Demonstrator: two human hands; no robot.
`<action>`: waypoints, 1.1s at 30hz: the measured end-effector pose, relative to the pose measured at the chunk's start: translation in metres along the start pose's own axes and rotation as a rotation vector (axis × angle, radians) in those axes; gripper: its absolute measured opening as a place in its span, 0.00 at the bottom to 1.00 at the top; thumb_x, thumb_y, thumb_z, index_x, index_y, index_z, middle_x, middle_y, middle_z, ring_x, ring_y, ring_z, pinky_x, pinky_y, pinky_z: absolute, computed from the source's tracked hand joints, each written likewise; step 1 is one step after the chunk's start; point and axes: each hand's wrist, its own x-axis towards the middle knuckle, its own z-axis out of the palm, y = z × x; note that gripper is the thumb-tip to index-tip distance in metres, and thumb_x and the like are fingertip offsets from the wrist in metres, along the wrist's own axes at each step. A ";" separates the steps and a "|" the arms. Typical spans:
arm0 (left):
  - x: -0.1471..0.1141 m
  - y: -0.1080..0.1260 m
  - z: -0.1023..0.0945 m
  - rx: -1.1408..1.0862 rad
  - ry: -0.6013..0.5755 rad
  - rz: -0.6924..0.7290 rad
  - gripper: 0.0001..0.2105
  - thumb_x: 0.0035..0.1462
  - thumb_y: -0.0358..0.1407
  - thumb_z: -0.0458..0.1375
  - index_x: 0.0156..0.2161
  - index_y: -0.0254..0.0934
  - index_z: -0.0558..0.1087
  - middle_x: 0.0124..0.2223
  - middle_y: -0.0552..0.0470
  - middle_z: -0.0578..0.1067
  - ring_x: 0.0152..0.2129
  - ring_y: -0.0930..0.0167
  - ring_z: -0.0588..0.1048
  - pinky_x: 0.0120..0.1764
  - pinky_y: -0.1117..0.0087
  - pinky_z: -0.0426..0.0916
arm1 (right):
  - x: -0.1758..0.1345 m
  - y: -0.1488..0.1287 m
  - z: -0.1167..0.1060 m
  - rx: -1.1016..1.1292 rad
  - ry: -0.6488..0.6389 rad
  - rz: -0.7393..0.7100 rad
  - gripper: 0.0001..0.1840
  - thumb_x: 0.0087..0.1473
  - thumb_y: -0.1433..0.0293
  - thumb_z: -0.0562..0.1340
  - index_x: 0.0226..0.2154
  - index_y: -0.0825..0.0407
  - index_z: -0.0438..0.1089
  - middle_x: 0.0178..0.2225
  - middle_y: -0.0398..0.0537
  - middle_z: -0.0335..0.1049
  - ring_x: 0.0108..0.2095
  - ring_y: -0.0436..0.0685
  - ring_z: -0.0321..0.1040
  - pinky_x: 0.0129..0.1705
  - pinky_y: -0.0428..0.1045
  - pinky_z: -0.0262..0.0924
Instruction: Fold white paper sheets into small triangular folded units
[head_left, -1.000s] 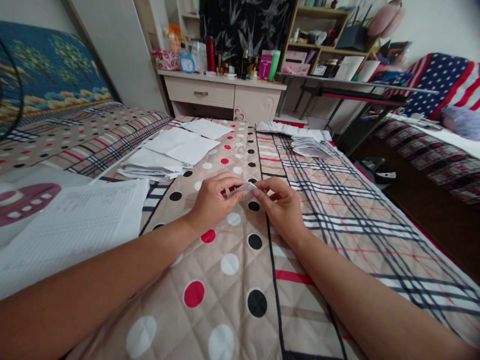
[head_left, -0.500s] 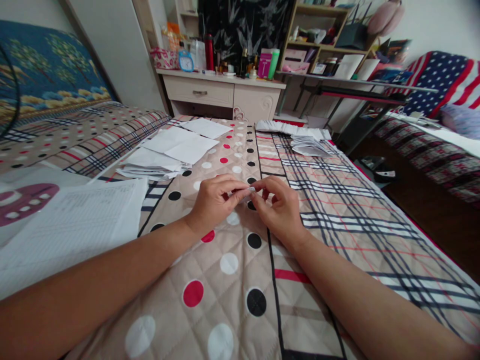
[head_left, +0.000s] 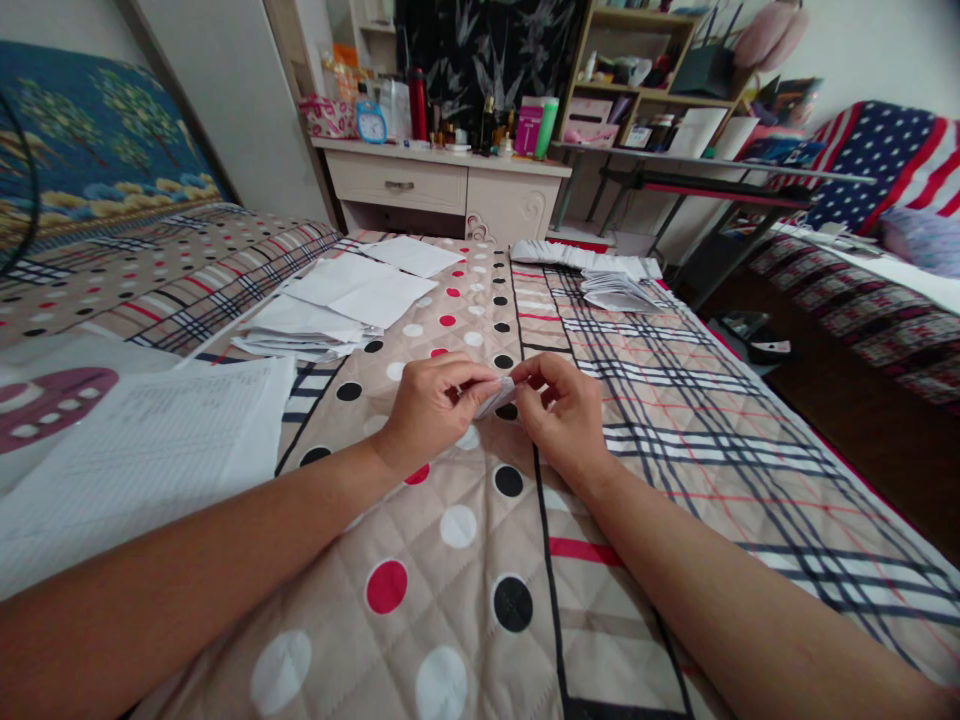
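Observation:
Between my two hands is a small folded piece of white paper (head_left: 496,396), held just over the dotted bedspread (head_left: 480,520). My left hand (head_left: 431,410) pinches its left side between thumb and fingers. The fingertips of my right hand (head_left: 562,415) close on its right edge, with the thumb below the curled index finger. Left of my hands lies a stack of white paper squares (head_left: 307,325), with looser sheets fanned out behind it. Farther off on the right sits a pile of folded papers (head_left: 619,290), beside a long row of pleated paper (head_left: 585,260).
At the left, a printed sheet (head_left: 165,440) lies over a plastic bag with a purple print (head_left: 56,405). Beyond the bed stands a white dresser (head_left: 401,185) with bottles and a blue clock (head_left: 370,122). A metal-framed table (head_left: 712,170) stands to the right.
The folded paper has tilted and shows more of its face below my fingers. My right thumb and fingertips have shifted slightly to the right. My left hand stays almost in place.

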 end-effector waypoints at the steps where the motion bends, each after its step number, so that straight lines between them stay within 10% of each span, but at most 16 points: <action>1: 0.000 -0.002 0.000 -0.012 0.019 -0.051 0.03 0.56 0.30 0.61 0.31 0.36 0.77 0.29 0.51 0.78 0.25 0.74 0.75 0.28 0.75 0.69 | 0.000 -0.001 0.000 0.012 -0.008 0.000 0.06 0.47 0.76 0.60 0.29 0.51 0.71 0.28 0.43 0.71 0.26 0.51 0.66 0.27 0.46 0.58; 6: 0.001 -0.007 0.001 -0.084 0.013 -0.192 0.04 0.56 0.33 0.61 0.36 0.35 0.77 0.34 0.50 0.79 0.30 0.72 0.77 0.31 0.74 0.72 | -0.001 -0.005 0.000 0.018 -0.022 0.011 0.02 0.51 0.71 0.62 0.30 0.51 0.71 0.27 0.43 0.72 0.24 0.50 0.65 0.26 0.47 0.59; 33: -0.001 0.005 -0.008 0.176 -0.061 0.103 0.05 0.52 0.29 0.58 0.33 0.36 0.75 0.31 0.52 0.79 0.26 0.72 0.76 0.31 0.72 0.70 | -0.003 -0.011 -0.002 -0.003 -0.080 -0.158 0.05 0.46 0.75 0.59 0.23 0.50 0.65 0.23 0.40 0.64 0.23 0.48 0.59 0.25 0.46 0.54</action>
